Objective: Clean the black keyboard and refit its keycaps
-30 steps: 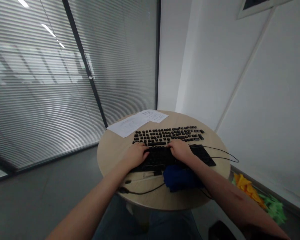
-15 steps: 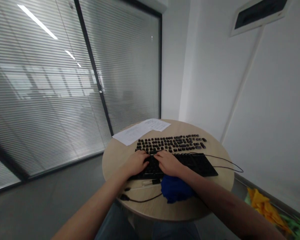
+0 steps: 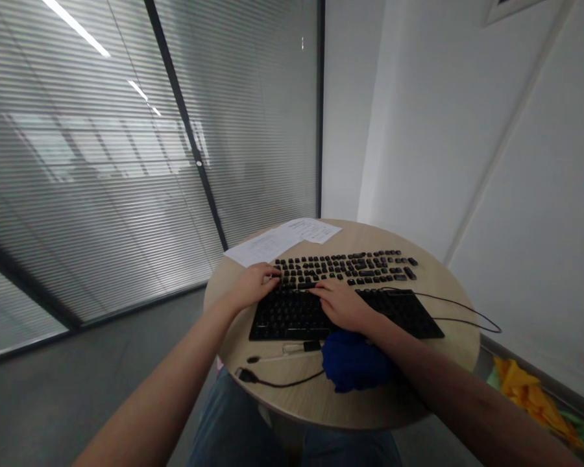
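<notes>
Could scatter keys [image 3: 365,273] at twelve o'clock by bumping with left hand [image 3: 253,285] or right hand [image 3: 345,306], cannot tell whether gripping.

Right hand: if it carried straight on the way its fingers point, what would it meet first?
Probably the long black keycap by the far edge of the keyboard; depth is unclear, so the right hand may already be touching it.

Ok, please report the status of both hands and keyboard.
Left hand at loose keys, grip unclear. Right hand over keyboard, hiding part, grip unclear. Blue cloth by keyboard's near edge.
</notes>
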Tool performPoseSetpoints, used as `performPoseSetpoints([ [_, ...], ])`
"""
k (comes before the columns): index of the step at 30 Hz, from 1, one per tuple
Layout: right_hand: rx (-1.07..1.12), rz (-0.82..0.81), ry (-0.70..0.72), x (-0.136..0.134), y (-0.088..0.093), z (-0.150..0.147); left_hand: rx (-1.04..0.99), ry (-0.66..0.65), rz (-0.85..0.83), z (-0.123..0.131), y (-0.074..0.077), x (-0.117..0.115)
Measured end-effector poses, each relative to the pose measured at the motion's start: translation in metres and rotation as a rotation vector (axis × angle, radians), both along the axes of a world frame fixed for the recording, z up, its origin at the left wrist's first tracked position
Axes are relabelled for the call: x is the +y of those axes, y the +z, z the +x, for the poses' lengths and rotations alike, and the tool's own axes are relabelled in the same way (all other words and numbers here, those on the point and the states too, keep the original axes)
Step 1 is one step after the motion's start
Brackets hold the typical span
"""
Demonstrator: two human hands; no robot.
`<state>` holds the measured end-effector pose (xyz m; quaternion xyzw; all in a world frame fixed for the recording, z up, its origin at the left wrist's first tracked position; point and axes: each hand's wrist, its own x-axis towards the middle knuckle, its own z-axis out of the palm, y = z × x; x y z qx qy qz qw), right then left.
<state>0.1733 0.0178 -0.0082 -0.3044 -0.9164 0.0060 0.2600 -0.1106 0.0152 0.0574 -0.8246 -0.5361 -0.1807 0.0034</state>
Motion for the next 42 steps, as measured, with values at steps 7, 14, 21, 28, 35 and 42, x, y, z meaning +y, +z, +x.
performPoseSetpoints([
  [7,0.279,0.034,-0.042,0.009,-0.003,0.028,-0.042,0.204,0.001,-0.044,-0.003,0.051],
  [14,0.409,-0.078,-0.084,0.003,-0.003,0.035,-0.032,0.222,-0.017,-0.05,-0.025,0.124],
  [21,0.4,-0.158,-0.062,-0.004,0.002,0.034,-0.093,0.143,0.04,-0.06,-0.046,0.15],
  [28,0.38,-0.154,-0.082,-0.004,0.016,0.037,-0.12,0.047,0.002,-0.062,-0.064,0.152],
  [35,0.338,-0.156,-0.057,-0.004,0.02,0.044,-0.126,-0.001,-0.023,-0.052,-0.071,0.155],
  [42,0.344,-0.178,-0.111,-0.007,0.018,0.048,-0.178,0.045,-0.008,-0.049,-0.06,0.15],
])
